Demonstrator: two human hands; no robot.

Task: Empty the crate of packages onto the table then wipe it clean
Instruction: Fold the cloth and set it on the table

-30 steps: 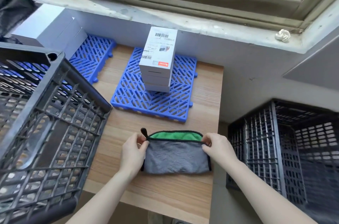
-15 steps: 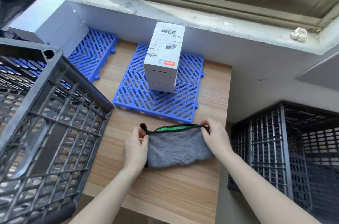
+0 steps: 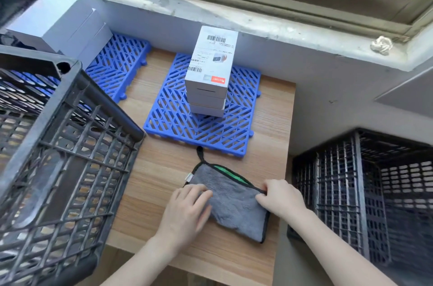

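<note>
A grey cloth with black trim and a green inner side lies folded on the wooden table, near its front edge. My left hand rests on the cloth's left end with fingers fairly straight. My right hand pinches the cloth's upper right edge with curled fingers. The black plastic crate stands tilted at the left of the table; I see no packages through its slats. A stack of white packages stands on a blue grid mat behind the cloth.
More white boxes sit at the back left on a second blue mat. Another black crate stands lower down, right of the table. A windowsill with a crumpled scrap runs along the back.
The cloth has turned so it lies at a slant, nearer the front edge, with less green showing. My left hand moved from pinching its corner to lying on top of it.
</note>
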